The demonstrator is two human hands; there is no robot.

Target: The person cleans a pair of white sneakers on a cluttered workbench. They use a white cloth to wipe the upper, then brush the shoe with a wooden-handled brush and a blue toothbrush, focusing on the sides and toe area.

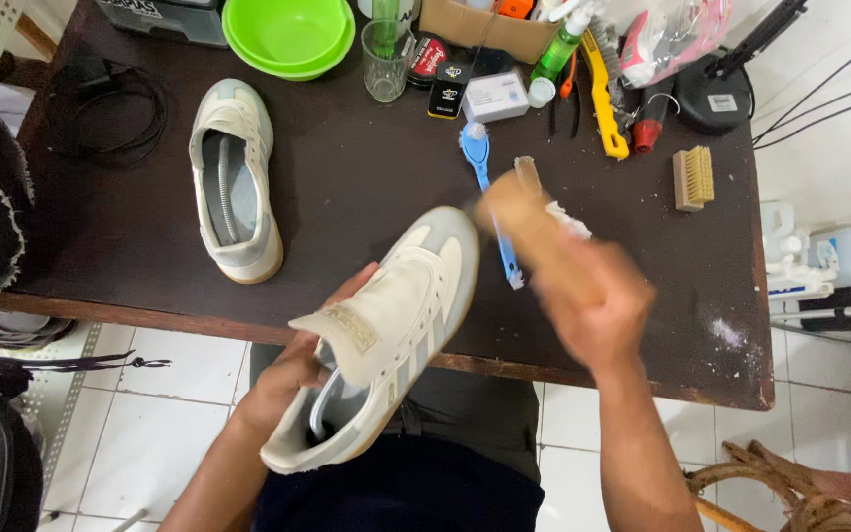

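Note:
My left hand [292, 369] grips a cream and grey sneaker [396, 315] from inside and holds it over the table's front edge, toe pointing away from me. My right hand [591, 300] is closed on a wooden brush [524, 217], blurred by motion, whose end is at the sneaker's toe. A bit of white cloth shows beside the brush. The matching second sneaker [233, 182] lies on the dark table [346, 167] to the left, toe toward me.
A blue-handled brush [484, 177] lies behind the held sneaker. Along the back stand a green bowl [287, 34], a glass [386, 59], small tins and boxes, a spray bottle [555, 54], a yellow tool [605, 99] and a small wooden brush [693, 177]. A black cable [115, 108] lies far left.

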